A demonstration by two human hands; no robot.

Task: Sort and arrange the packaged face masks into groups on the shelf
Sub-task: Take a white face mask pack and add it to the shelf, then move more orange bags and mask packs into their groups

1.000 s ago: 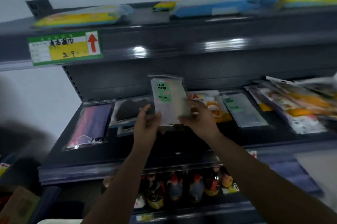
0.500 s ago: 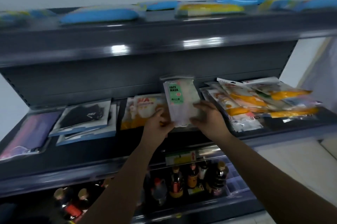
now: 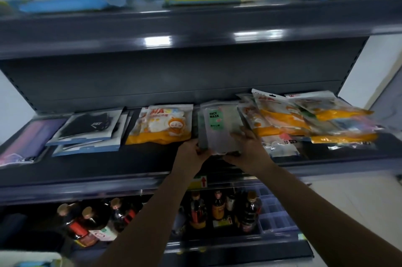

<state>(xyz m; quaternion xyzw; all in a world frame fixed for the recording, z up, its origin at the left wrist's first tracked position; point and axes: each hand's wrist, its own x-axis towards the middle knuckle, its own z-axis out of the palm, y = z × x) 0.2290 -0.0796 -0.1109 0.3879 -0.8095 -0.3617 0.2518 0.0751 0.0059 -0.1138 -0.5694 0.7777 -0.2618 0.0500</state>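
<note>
Bottles [image 3: 217, 208]: on the lower shelf, below both hands.
Left hand [image 3: 191, 153]: grasps the left lower edge of the grey face mask pack [image 3: 220, 129].
Right hand [image 3: 248, 149]: grasps its right lower edge.
Pack place: low over the middle shelf [image 3: 108, 162], between the orange pack [image 3: 161, 127] left of the hands and the loose pile [image 3: 304, 119] right of them.
Risk: I think the pile can slide if the pack pushes it.

Both hands held a grey face mask pack [image 3: 219, 129] on the middle shelf [image 3: 130, 164]; the left hand [image 3: 191, 153] gripped its lower left edge; the right hand [image 3: 250, 149] its lower right; an orange mask pack [image 3: 161, 127] lay just beside it.
</note>
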